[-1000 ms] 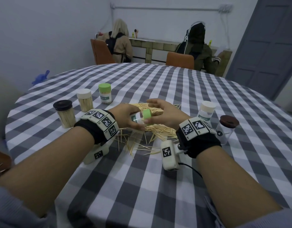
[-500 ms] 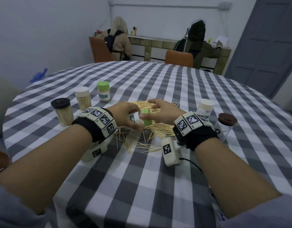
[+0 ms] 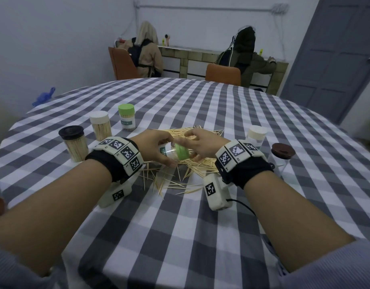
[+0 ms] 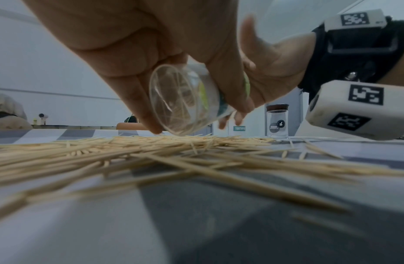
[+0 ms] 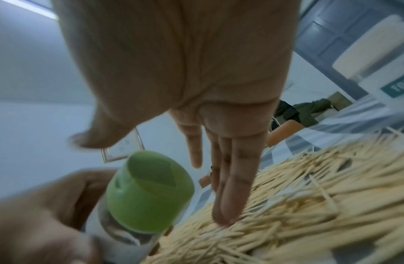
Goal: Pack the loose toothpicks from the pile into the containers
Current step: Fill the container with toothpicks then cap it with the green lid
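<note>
My left hand (image 3: 157, 148) grips a small clear container (image 3: 169, 152) with a green lid (image 3: 182, 152), tilted on its side just above the toothpick pile (image 3: 200, 166). In the left wrist view the container (image 4: 182, 101) shows a few toothpicks inside, held between thumb and fingers of the left hand (image 4: 151, 44) over the pile (image 4: 151, 153). My right hand (image 3: 202, 142) is beside the lid, holding nothing. In the right wrist view its straight fingers (image 5: 232, 178) touch the pile (image 5: 309, 187) next to the green lid (image 5: 151, 192).
Three filled containers stand at the left: dark-lidded (image 3: 73, 142), white-lidded (image 3: 100, 128), green-lidded (image 3: 127, 116). At the right stand a white-lidded container (image 3: 256, 135) and a brown-lidded clear jar (image 3: 282, 157). Loose toothpicks (image 3: 169, 184) lie scattered toward me. Two people sit beyond the table.
My right hand has come off the green lid, and its fingers now reach down onto the pile. The left hand still holds the container, tipped a little lower.
</note>
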